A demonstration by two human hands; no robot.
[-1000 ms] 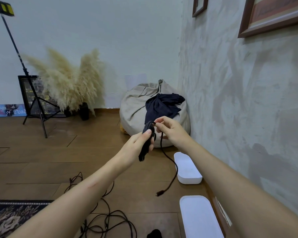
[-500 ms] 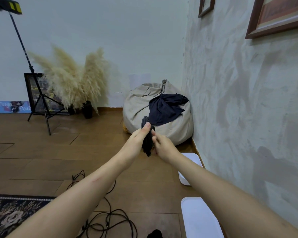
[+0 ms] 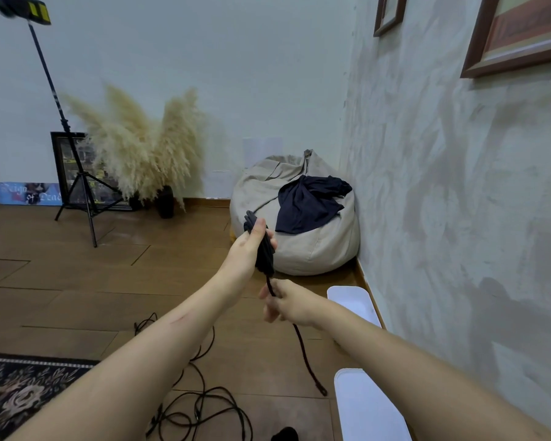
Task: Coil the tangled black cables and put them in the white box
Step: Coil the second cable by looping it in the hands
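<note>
A person is coiling a black cable (image 3: 264, 254) above the floor: the left hand (image 3: 251, 241) is gripping the bundle, and the right hand (image 3: 287, 303) is pinching its loose tail (image 3: 306, 356). The next move is probably wrapping in that tail, then lowering the coil into the white box (image 3: 354, 301) on the right, by the wall.

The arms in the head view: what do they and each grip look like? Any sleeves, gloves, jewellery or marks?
The left forearm and right forearm are bare, with no sleeves in view. The left grip and right grip are bare hands with no gloves, and no rings, watch or bracelet show. The right one is blurred, so fine detail is unsure. The left forearm carries one short, thin scratch mark.
</note>
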